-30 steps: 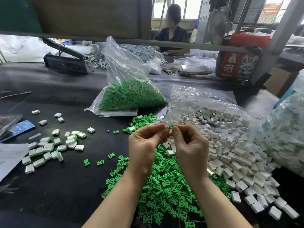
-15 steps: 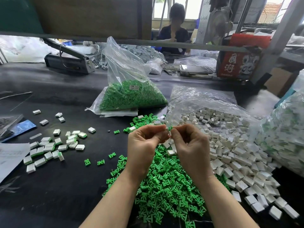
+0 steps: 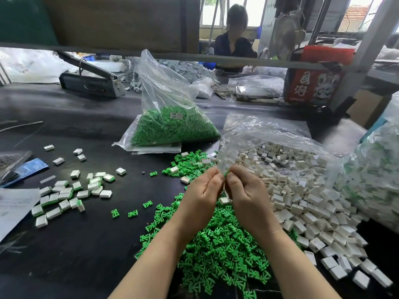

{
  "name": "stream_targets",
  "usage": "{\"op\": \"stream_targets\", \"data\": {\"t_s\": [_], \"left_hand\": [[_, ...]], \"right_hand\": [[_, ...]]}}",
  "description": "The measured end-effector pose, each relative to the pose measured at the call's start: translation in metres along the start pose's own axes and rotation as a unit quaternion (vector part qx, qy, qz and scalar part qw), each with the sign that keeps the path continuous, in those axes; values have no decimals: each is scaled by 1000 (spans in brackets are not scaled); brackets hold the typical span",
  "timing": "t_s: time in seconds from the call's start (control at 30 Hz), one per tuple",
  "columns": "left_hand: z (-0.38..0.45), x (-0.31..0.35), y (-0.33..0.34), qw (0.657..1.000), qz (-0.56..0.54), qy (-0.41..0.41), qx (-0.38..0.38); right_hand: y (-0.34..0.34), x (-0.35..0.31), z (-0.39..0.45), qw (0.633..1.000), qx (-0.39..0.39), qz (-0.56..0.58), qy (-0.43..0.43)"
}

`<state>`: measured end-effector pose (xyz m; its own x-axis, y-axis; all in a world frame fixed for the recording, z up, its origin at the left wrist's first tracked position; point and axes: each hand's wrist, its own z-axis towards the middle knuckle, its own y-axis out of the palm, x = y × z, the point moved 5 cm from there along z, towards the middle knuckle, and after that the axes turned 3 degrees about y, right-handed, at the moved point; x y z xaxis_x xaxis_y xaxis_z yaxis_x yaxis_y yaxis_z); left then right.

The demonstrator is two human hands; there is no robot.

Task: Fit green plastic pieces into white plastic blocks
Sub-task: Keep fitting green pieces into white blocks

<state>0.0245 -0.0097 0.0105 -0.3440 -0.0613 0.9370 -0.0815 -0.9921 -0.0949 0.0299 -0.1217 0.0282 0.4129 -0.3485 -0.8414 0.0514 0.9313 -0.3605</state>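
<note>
Black table (image 3: 90,251): bare surface toward 7 o'clock. Loose green pile (image 3: 218,244) at 6 o'clock beneath the wrists; white blocks (image 3: 302,199) at 3 o'clock. Left hand (image 3: 200,197) and right hand (image 3: 248,197) meet fingertip to fingertip, pinching one green piece (image 3: 225,174); its axis cannot be told.

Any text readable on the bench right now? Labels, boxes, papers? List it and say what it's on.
"国潮": large white characters on the red box at the back right.
Small white label on the bag of green pieces: printed lines and numbers, too small to read reliably.
White paper sheet at the left edge: faint print, blurred.
Blue card: unreadable.
</note>
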Motion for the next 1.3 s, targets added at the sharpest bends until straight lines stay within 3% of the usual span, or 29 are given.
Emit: {"op": "stream_targets", "data": {"t_s": [0.2,0.47,0.83,1.3], "left_hand": [[-2,-1,5,999,49,19,16],[-3,-4,14,997,-57,-36,36],[-3,-11,14,999,-24,-6,35],[-3,-11,12,997,-71,-20,9]], "right_hand": [[-2,2,0,999,15,-40,2],[1,2,2,1000,18,-20,9],[2,6,3,999,-7,-32,0],[3,9,2,999,-37,-36,-1]]}}
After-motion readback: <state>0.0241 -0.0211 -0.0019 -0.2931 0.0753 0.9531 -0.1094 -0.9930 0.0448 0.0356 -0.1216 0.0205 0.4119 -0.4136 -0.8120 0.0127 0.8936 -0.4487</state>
